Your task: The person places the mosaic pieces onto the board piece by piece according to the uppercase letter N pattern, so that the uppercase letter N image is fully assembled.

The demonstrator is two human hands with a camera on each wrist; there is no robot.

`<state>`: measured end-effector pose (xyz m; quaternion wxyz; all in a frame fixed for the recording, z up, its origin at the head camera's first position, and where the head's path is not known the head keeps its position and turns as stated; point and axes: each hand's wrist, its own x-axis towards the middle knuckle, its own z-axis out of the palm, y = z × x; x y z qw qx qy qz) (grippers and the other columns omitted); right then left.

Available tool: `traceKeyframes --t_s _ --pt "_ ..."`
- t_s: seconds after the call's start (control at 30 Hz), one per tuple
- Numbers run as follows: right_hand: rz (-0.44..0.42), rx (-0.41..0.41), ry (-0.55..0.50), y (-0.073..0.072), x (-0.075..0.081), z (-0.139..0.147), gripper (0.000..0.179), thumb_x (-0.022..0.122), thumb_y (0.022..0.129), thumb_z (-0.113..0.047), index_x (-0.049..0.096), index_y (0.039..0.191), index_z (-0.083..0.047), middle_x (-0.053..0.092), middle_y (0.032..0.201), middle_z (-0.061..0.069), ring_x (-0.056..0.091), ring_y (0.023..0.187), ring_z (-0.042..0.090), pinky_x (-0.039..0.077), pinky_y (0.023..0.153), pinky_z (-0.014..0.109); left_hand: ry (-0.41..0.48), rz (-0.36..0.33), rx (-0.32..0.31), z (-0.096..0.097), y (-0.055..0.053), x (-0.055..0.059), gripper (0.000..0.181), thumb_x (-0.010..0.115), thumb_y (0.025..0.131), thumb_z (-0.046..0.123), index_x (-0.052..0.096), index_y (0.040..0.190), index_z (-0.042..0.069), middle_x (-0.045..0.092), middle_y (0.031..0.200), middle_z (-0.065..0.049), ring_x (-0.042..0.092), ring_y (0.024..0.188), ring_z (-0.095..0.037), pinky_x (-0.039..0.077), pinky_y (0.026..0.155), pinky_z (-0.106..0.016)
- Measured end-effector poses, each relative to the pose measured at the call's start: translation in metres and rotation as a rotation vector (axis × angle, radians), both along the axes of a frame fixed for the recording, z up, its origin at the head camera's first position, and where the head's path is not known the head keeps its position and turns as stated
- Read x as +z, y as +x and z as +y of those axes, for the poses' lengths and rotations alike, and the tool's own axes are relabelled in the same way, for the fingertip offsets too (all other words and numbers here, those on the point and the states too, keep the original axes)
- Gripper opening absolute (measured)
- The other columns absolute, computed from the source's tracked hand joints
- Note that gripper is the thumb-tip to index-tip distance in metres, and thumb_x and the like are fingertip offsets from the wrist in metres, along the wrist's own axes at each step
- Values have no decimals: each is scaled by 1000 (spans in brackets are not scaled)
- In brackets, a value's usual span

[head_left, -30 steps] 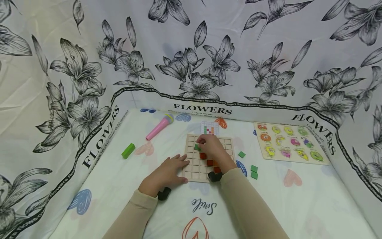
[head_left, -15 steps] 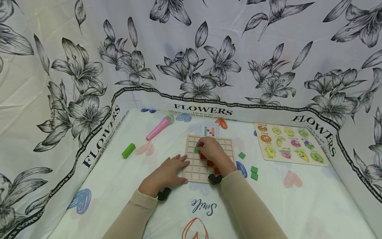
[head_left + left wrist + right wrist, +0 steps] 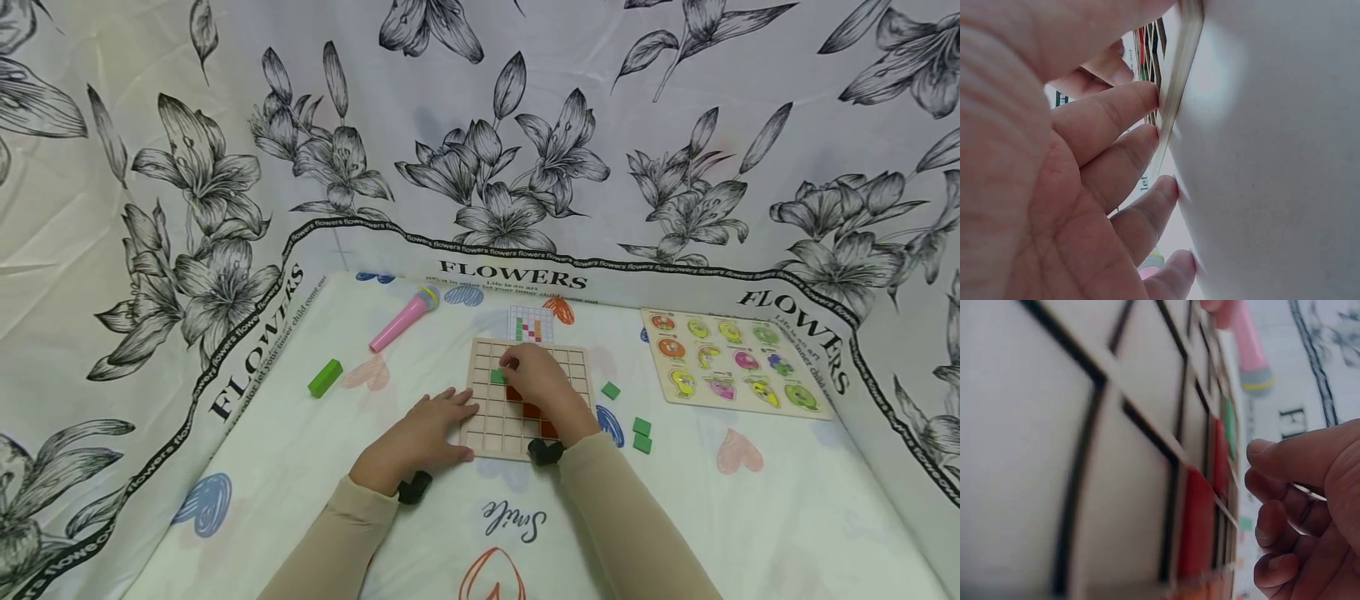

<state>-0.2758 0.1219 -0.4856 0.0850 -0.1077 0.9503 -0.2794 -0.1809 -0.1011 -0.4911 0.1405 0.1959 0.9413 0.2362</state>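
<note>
A wooden grid board lies flat with a green tile in one of its squares. Red tiles run diagonally from there toward the near right, partly covered by my right hand. That hand hovers over the board beside the green tile. Its fingers belong to the other side: my left hand spreads along the board's left edge, fingertips touching board and cloth. In the right wrist view, the right thumb and loosely bent fingers hold nothing, apart from the green tile.
Loose green tiles lie right of the board. Behind it is a printed pattern card. A pink toy microphone and a green block are at left, a fruit puzzle board at right. Flowered cloth hangs behind.
The green tile, earlier tilted under my right fingertips, now lies flat in its square. The right fingers have come slightly away from it. My left hand stays put.
</note>
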Motion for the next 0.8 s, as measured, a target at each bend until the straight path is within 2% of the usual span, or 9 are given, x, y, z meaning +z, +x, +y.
traceKeyframes --t_s 0.3,0.47,0.6,0.8 --pt "36 -159 -97 17 9 66 24 66 107 -18 76 126 -9 72 120 11 60 101 28 56 90 45 -10 -20 16 1 0 -1 76 90 92 32 59 160 17 41 176 -2 28 168 -33 19 137 -61" --pt "8 -284 -101 25 7 111 29 64 109 -19 73 133 -7 69 123 12 59 101 29 53 83 40 -30 -18 16 2 0 -2 77 89 92 34 57 161 19 40 176 -1 28 168 -33 20 137 -61" --pt "-45 -360 -72 31 4 136 35 64 109 -21 69 139 -4 67 128 17 59 109 32 54 88 43 -33 -19 18 2 0 -3 77 89 92 34 58 160 18 40 176 -2 28 168 -33 20 137 -61" --pt "-84 -362 -19 39 0 153 44 67 106 -23 65 140 5 63 135 28 60 118 42 56 99 58 -26 -13 20 2 1 -4 76 89 93 34 58 160 18 40 176 -1 28 168 -32 21 137 -61"
